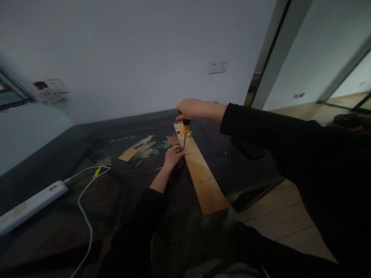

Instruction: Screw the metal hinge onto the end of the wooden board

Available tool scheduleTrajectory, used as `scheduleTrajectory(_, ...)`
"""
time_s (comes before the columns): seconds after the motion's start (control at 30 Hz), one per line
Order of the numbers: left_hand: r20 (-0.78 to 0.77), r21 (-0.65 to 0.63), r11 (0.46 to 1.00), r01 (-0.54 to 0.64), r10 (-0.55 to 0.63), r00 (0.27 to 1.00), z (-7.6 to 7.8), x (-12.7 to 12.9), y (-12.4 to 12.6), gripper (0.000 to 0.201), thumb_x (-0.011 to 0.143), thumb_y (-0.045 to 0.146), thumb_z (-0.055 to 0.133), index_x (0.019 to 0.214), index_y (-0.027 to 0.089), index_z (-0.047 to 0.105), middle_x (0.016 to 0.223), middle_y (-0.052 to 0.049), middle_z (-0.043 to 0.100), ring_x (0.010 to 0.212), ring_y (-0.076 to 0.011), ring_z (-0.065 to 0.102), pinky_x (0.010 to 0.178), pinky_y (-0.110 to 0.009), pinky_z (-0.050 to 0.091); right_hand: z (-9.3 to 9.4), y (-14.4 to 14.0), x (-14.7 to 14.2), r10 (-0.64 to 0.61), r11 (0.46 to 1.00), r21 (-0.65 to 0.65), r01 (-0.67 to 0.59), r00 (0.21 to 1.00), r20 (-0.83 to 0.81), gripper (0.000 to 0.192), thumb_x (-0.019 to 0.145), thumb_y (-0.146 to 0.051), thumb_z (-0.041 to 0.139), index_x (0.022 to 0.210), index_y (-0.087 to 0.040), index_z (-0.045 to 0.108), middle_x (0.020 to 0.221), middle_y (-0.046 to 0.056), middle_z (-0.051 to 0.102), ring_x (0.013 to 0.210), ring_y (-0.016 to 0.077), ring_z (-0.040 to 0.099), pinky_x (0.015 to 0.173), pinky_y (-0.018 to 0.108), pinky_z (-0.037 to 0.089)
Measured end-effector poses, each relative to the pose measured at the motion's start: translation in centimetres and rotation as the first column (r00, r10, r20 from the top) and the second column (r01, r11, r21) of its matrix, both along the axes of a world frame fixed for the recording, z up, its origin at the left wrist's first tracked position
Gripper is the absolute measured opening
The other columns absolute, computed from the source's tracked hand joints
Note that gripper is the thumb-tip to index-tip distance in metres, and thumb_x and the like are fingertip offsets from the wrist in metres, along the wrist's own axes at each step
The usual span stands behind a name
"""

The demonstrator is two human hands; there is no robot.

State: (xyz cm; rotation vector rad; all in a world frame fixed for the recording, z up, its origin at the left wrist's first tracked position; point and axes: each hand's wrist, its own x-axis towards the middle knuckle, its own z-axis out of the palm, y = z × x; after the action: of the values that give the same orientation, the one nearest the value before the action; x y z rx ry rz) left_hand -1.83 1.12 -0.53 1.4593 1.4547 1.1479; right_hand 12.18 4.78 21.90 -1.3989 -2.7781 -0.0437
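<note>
My right hand (189, 109) is closed around the black and yellow handle of a screwdriver (185, 130), which stands nearly upright. The screwdriver's tip points down at a small shiny metal piece (185, 152) by the left edge of a long wooden board (205, 175). Thumb and fingers of my left hand (173, 156) pinch at that metal piece, right beside the tip; its exact kind is too small to tell. The board lies lengthwise on the dark table, its near end towards me. Another wood piece (179, 129) shows at its far end.
On the dark table (150, 181) lie a short wood block (128, 155) and a few thin metal screws or nails (139, 163). To the left is a white power strip (34, 206) with a looping white cable (84, 210). A dark flat object (249, 148) lies at the right.
</note>
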Motion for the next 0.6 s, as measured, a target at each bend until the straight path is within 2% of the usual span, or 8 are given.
scheduleTrajectory(0.07, -0.005, 0.005, 1.000, 0.000, 0.000, 1.000, 0.0, 0.0, 0.0, 0.025, 0.068, 0.012, 0.077, 0.093, 0.015, 0.072, 0.086, -0.009, 0.076, 0.089, -0.0230, 0.072, 0.087, -0.035, 0.054, 0.3, 0.0, -0.1, 0.012, 1.000, -0.009, -0.012, 1.000, 0.026, 0.045, 0.077, -0.039, 0.076, 0.113, -0.012, 0.071, 0.096, 0.012, 0.071, 0.091, 0.0238, 0.064, 0.072, 0.031, 0.045)
scheduleTrajectory(0.17, -0.007, 0.007, 1.000, -0.002, 0.002, 1.000, -0.1, 0.0, 0.0, 0.025, 0.067, 0.012, 0.078, 0.092, 0.015, 0.072, 0.087, -0.009, 0.077, 0.090, -0.0232, 0.072, 0.088, -0.035, 0.054, 0.8, 0.0, -0.2, 0.077, 0.993, -0.093, -0.073, 0.996, 0.046, 0.054, 0.073, -0.040, 0.080, 0.119, -0.015, 0.069, 0.098, 0.008, 0.071, 0.088, 0.0204, 0.063, 0.071, 0.029, 0.045)
scheduleTrajectory(0.23, -0.016, 0.015, 1.000, -0.001, 0.001, 1.000, 0.0, 0.0, -0.1, 0.024, 0.068, 0.013, 0.077, 0.092, 0.016, 0.072, 0.087, -0.008, 0.077, 0.090, -0.0231, 0.073, 0.088, -0.035, 0.054, 0.9, 0.1, -0.3, 0.052, 0.994, -0.098, -0.046, 0.997, 0.059, 0.055, 0.077, -0.046, 0.076, 0.120, -0.012, 0.067, 0.094, 0.009, 0.070, 0.085, 0.0195, 0.063, 0.070, 0.028, 0.045)
scheduleTrajectory(0.33, -0.028, 0.014, 1.000, -0.001, 0.001, 1.000, 0.1, 0.0, -0.2, 0.024, 0.069, 0.013, 0.077, 0.092, 0.016, 0.072, 0.087, -0.008, 0.077, 0.091, -0.0231, 0.073, 0.089, -0.034, 0.054, 0.8, -0.1, -0.4, -0.041, 0.998, -0.034, 0.044, 0.995, 0.091, 0.049, 0.085, -0.046, 0.067, 0.114, -0.007, 0.069, 0.088, 0.012, 0.070, 0.079, 0.0193, 0.064, 0.067, 0.029, 0.045)
scheduleTrajectory(0.4, -0.033, 0.010, 1.000, -0.003, 0.003, 0.999, 0.2, 0.1, -0.2, 0.024, 0.069, 0.013, 0.077, 0.092, 0.016, 0.072, 0.087, -0.008, 0.077, 0.091, -0.0233, 0.073, 0.089, -0.035, 0.054, 1.0, -0.5, -0.5, -0.034, 0.998, -0.049, 0.040, 0.994, 0.106, 0.044, 0.084, -0.040, 0.069, 0.113, -0.007, 0.070, 0.089, 0.011, 0.070, 0.079, 0.0187, 0.064, 0.067, 0.029, 0.046)
scheduleTrajectory(0.47, -0.026, 0.006, 1.000, 0.002, -0.002, 1.000, 0.2, 0.1, -0.2, 0.025, 0.069, 0.013, 0.076, 0.093, 0.016, 0.072, 0.087, -0.008, 0.077, 0.091, -0.0235, 0.073, 0.089, -0.035, 0.054, 1.4, -0.9, -0.4, 0.013, 0.994, -0.112, 0.000, 0.994, 0.112, 0.046, 0.080, -0.036, 0.073, 0.118, -0.010, 0.068, 0.092, 0.008, 0.070, 0.080, 0.0179, 0.064, 0.067, 0.027, 0.047)
scheduleTrajectory(0.53, -0.009, 0.005, 1.000, 0.013, -0.013, 1.000, 0.1, 0.1, -0.2, 0.025, 0.069, 0.013, 0.076, 0.094, 0.016, 0.072, 0.090, -0.008, 0.077, 0.092, -0.0234, 0.073, 0.089, -0.036, 0.055, 1.6, -1.3, -0.4, 0.035, 0.987, -0.159, -0.018, 0.994, 0.104, 0.054, 0.078, -0.037, 0.075, 0.124, -0.012, 0.064, 0.095, 0.007, 0.069, 0.083, 0.0179, 0.064, 0.067, 0.027, 0.048)
scheduleTrajectory(0.6, 0.005, 0.007, 1.000, 0.019, -0.019, 1.000, 0.0, 0.1, -0.2, 0.025, 0.069, 0.012, 0.076, 0.094, 0.016, 0.072, 0.091, -0.009, 0.077, 0.093, -0.0234, 0.073, 0.089, -0.035, 0.055, 1.6, -1.4, -0.5, 0.003, 0.988, -0.151, 0.010, 0.996, 0.085, 0.057, 0.080, -0.043, 0.073, 0.124, -0.009, 0.064, 0.094, 0.008, 0.069, 0.084, 0.0190, 0.065, 0.067, 0.027, 0.048)
